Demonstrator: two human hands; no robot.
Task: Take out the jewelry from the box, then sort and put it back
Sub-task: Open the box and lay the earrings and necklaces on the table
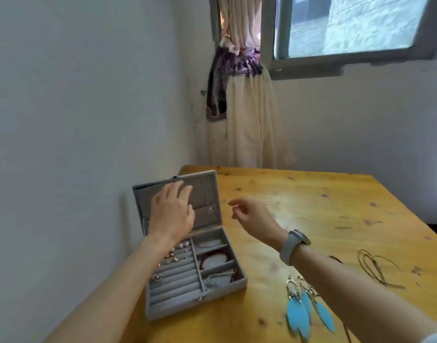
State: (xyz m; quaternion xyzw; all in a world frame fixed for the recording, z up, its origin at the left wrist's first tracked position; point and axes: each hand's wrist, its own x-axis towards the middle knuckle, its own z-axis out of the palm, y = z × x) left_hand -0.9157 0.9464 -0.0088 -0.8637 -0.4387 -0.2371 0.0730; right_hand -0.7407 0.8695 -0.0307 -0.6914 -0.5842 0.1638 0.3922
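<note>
My left hand (171, 214) lies spread, fingers straight, against the lined inside of the raised lid of the small grey fabric-covered jewelry box (234, 276), which stands open at the near left corner of the yellow knotted-pine table (311, 199). My right hand (249, 214) hangs just to the right of the box lid, above the tabletop, thumb and forefinger curled toward each other — whether they pinch anything I cannot tell, the frame being too soft there. A pale grey wristwatch (292, 246) bands that wrist.

Inside the box, small gold and pearl-like studs (174, 252) sit among the padded ring rolls on the left side; the compartments on the right side hold a dark red bracelet (213, 259) and other pieces too blurred to name. A small pendant (209, 210) hangs on the lid's lining.

To the right of the box, under my right forearm, a pair of blue feather earrings (305, 310) lies on the wood; farther right is a thin olive cord necklace (378, 267). Behind the box, past the table's far edge, hangs a knotted cream curtain (249, 120).
</note>
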